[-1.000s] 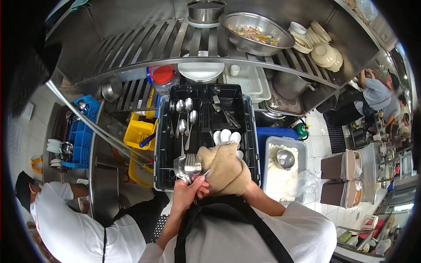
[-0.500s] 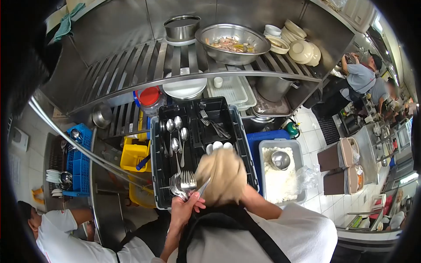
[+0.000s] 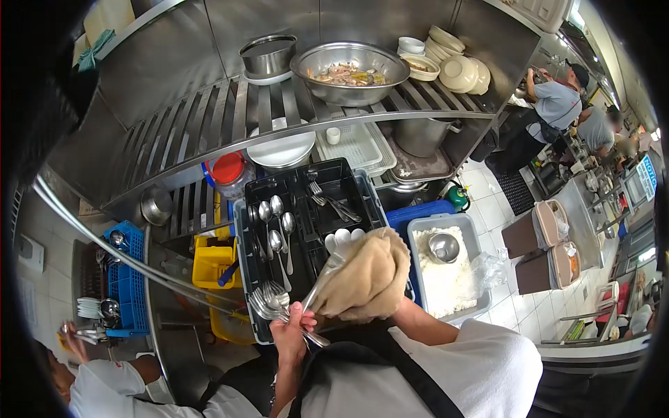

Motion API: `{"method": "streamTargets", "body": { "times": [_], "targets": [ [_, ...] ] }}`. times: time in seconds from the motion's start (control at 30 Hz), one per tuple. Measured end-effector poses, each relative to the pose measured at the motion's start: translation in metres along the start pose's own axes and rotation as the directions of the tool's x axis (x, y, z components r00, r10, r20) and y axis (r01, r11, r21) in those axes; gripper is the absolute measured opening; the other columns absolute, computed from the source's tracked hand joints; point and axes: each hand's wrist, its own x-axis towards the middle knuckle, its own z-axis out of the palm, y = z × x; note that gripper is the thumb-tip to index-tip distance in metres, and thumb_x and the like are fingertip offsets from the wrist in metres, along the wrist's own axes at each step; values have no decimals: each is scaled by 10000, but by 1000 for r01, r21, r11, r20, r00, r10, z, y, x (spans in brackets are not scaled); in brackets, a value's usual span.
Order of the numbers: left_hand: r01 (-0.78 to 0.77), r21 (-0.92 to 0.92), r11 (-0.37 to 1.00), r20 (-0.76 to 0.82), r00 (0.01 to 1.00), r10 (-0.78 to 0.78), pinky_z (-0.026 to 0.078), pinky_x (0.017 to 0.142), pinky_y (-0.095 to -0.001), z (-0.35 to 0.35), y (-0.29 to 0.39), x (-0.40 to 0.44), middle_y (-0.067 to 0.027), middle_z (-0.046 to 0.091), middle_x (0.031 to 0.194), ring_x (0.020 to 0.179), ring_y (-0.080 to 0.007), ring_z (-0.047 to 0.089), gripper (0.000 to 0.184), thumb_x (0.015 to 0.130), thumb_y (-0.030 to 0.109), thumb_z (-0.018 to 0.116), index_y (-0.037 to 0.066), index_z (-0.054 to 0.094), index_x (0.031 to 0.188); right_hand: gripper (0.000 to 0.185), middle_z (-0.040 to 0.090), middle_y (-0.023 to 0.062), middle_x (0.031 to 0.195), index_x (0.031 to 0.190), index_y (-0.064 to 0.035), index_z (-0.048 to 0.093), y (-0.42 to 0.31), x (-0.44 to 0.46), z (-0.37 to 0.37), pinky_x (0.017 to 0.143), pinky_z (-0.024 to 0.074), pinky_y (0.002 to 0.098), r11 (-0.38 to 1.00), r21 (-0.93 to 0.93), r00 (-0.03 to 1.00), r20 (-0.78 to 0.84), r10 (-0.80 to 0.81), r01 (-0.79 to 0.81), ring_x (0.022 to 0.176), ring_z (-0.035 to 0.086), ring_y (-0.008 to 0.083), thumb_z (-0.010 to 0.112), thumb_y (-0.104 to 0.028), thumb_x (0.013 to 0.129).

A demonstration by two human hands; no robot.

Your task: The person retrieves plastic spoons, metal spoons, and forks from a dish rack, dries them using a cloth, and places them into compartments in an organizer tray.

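My left hand (image 3: 291, 334) is closed around several forks (image 3: 270, 299), tines pointing up and away from me, handles crossing below my fingers. Draped over my right hand (image 3: 403, 311) is a tan cloth (image 3: 373, 272), which hides most of the fingers. A shiny utensil (image 3: 319, 287) runs between my left fingers and the cloth's left edge; its kind is unclear. Beneath both hands is a black cutlery tray (image 3: 300, 240). Metal spoons (image 3: 277, 240) lie in its left compartment, forks (image 3: 327, 198) at the upper right, and white spoons (image 3: 341, 237) just beyond the cloth.
Ahead, a slatted metal shelf (image 3: 230, 132) holds a large steel bowl (image 3: 348, 73), a pot and cream bowls. A tub of rice (image 3: 446, 279) stands at right. On the left are a blue cutlery basket (image 3: 127, 279) and a co-worker (image 3: 111, 383); other people stand far right.
The cloth, blurred before, is now sharper, with the shiny utensil along its left edge. The forks have tilted left. The co-worker at left has raised a hand holding utensils. The view has shifted slightly.
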Motion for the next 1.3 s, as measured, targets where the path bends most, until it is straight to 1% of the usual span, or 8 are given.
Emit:
{"method": "streamTargets", "body": {
  "times": [0.4, 0.5, 0.6, 0.7, 0.77, 0.8, 0.97, 1.3],
  "targets": [
    [-103, 154, 983, 276, 960, 57, 530, 545, -290, 11, -3, -3, -170, 678, 838, 669, -226, 688, 229, 950, 121, 564, -77, 577, 1064, 334, 628, 114, 1081, 1106, -25, 576, -10, -19, 40, 937, 475, 378, 976, 189, 994, -54, -99, 107, 995, 607, 242, 504, -291, 917],
    [-230, 369, 900, 327, 939, 106, 561, 597, -315, 8, -3, 2, -188, 672, 882, 714, -257, 698, 259, 958, 118, 547, -93, 557, 1108, 254, 588, 89, 900, 1047, -49, 540, 17, -17, 88, 773, 450, 355, 867, 435, 962, 6, -272, 242, 840, 566, 226, 435, -241, 915],
    [136, 32, 990, 214, 967, -140, 580, 667, -343, 17, 2, -6, -238, 661, 953, 818, -307, 698, 318, 1000, 194, 470, -97, 527, 1113, 195, 549, 63, 719, 987, -74, 504, 32, -23, 108, 610, 425, 332, 687, 662, 903, 35, -428, 300, 685, 525, 210, 366, -190, 913],
    [302, -76, 950, 316, 911, -264, 585, 691, -360, 0, -26, 1, -249, 661, 967, 827, -309, 698, 329, 1015, 201, 423, -101, 520, 1101, 338, 577, 72, 893, 1161, -71, 496, 59, 9, 72, 763, 455, 363, 41, 926, 892, 348, 289, -375, 824, 561, 225, 329, -302, 978],
    [294, -29, 955, 287, 918, -274, 591, 691, -367, 2, -16, -8, -247, 664, 956, 810, -309, 700, 321, 1020, 187, 397, -102, 524, 1078, 440, 596, 77, 1009, 1278, -70, 491, 63, 18, 63, 866, 474, 383, -587, 686, 518, 720, 463, -430, 917, 585, 234, 304, -376, 1022],
    [272, -7, 962, 273, 926, -259, 592, 681, -366, 1, -18, -6, -243, 668, 941, 799, -308, 701, 312, 1019, 182, 401, -98, 531, 1065, 449, 590, 83, 989, 1256, -62, 492, 61, 17, 56, 858, 473, 387, -650, 660, 496, 736, 460, -376, 902, 582, 241, 302, -390, 1016],
    [200, -27, 979, 256, 949, -187, 588, 628, -341, 19, -13, -4, -199, 676, 839, 721, -276, 698, 214, 967, 131, 526, -80, 565, 965, 511, 560, 113, 893, 1148, -22, 501, 5, -25, 35, 817, 466, 407, -714, 573, 772, 632, 70, -403, 825, 566, 276, 296, -460, 984],
    [93, 81, 992, 331, 937, -114, 392, 421, -227, 47, 23, 11, -95, 649, 690, 491, -112, 555, 159, 873, 127, 681, -16, 625, 833, 503, 560, 167, 898, 1088, 30, 493, -10, -43, 49, 854, 458, 398, -731, 514, 838, 526, -144, -448, 865, 560, 288, 323, -429, 969]
  ]
}}
